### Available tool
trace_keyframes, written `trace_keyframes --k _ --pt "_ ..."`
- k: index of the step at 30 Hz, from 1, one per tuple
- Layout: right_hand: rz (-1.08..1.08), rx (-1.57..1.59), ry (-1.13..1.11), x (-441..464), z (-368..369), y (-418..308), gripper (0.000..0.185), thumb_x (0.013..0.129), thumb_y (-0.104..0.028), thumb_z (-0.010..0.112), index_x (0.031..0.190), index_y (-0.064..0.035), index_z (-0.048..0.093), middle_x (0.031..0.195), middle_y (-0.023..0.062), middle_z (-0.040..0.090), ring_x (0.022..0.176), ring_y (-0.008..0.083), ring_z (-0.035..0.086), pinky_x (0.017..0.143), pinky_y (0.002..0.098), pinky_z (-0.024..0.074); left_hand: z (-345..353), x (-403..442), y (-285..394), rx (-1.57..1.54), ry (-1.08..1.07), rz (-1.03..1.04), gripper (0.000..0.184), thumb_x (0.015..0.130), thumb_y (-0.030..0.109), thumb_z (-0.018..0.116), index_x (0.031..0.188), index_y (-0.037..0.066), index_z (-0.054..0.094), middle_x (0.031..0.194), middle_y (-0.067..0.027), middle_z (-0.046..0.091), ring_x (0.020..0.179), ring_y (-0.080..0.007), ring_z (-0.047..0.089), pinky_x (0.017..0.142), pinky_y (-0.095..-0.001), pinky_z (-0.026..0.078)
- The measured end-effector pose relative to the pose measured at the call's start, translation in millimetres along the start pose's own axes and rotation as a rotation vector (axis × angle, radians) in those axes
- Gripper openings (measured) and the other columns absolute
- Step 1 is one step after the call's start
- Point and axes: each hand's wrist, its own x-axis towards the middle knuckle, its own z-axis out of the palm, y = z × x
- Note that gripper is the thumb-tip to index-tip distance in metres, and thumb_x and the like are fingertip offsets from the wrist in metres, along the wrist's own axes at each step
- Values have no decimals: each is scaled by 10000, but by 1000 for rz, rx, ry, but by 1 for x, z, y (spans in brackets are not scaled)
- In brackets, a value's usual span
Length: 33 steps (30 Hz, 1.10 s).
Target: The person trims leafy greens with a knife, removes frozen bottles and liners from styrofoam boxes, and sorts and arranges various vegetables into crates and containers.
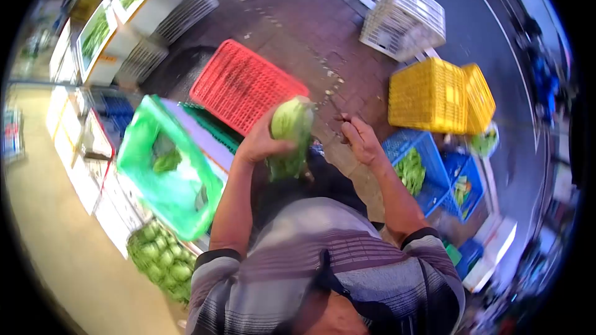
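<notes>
My left hand (257,146) is wrapped round a leafy green vegetable (293,125) in front of my body. Its upper end is pale and rounded, its lower part darker green; blur hides its exact kind. To its right, apart from it, my right hand (362,141) is closed, with the thumb and fingers together. A thin dark thing shows at those fingertips, too small and blurred to name. Behind the vegetable lies a red plastic crate (245,87). Left of my left arm, a green plastic bag (141,149) lines a container with some greens inside.
At right, a blue crate (428,155) holds leafy greens, with yellow crates (428,96) behind it. A white crate (406,18) stands by the kerb. Netted round green vegetables (161,257) lie at lower left. White boxes (102,43) of greens are at upper left.
</notes>
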Motion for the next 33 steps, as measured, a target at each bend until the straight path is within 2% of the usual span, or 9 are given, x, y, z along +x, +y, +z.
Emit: trace_keyframes --k 4,9,12,19,22,26,27,29,33 --pt "16 -23 181 -46 -17 -25 361 1046 -280 492 1248 -1 601 804 6 567 756 87 528 711 252 469 33 43 -6 233 -171 -7 983 588 198 904 1429 -5 437 1236 -72 606 1154 -175 577 1012 -334 458" --pt "-174 -334 327 -72 -61 -18 376 1010 -308 556 1168 30 599 807 176 553 751 292 574 729 354 476 92 79 -10 357 -337 -15 913 607 115 878 1410 5 456 1235 -82 609 1151 -178 580 1018 -330 459" --pt "-130 -263 422 -88 -95 2 346 973 -265 579 1164 20 625 939 213 656 941 390 634 813 430 492 140 100 -5 675 -350 97 899 602 120 881 1395 7 473 1244 -100 610 1157 -194 583 1023 -332 455" --pt "156 184 683 -137 -183 66 331 965 -279 649 805 -17 526 646 44 560 609 100 567 558 296 455 243 148 -9 739 -492 44 915 597 199 892 1395 20 482 1277 -141 607 1195 -234 578 1045 -351 438" --pt "229 200 698 -160 -199 87 315 957 -246 660 792 -12 529 613 23 523 598 95 530 545 289 433 277 165 -13 776 -551 10 910 595 228 881 1390 23 489 1282 -149 609 1198 -246 581 1046 -357 436" --pt "155 240 805 -177 -208 110 164 989 -170 616 1013 -10 639 687 10 593 624 81 557 584 244 449 310 184 -26 845 -629 84 886 591 233 867 1376 34 506 1283 -149 615 1191 -267 594 1034 -370 447" --pt "163 288 815 -184 -212 103 249 1023 -217 562 1142 -15 645 695 5 581 651 80 551 597 243 448 319 186 -25 880 -637 83 881 605 264 859 1382 49 504 1291 -155 607 1200 -285 590 1033 -377 450" --pt "131 367 836 -191 -217 105 294 1045 -264 512 1153 -19 633 708 3 576 657 83 543 606 250 449 337 189 -24 949 -654 89 871 632 326 844 1394 79 500 1309 -166 593 1219 -322 582 1030 -392 457" --pt "130 604 816 -203 -225 113 399 1074 -342 430 1212 -4 592 758 10 588 698 104 534 670 256 456 370 194 -28 994 -651 165 860 607 234 862 1370 56 507 1295 -173 604 1199 -319 597 1020 -391 466"
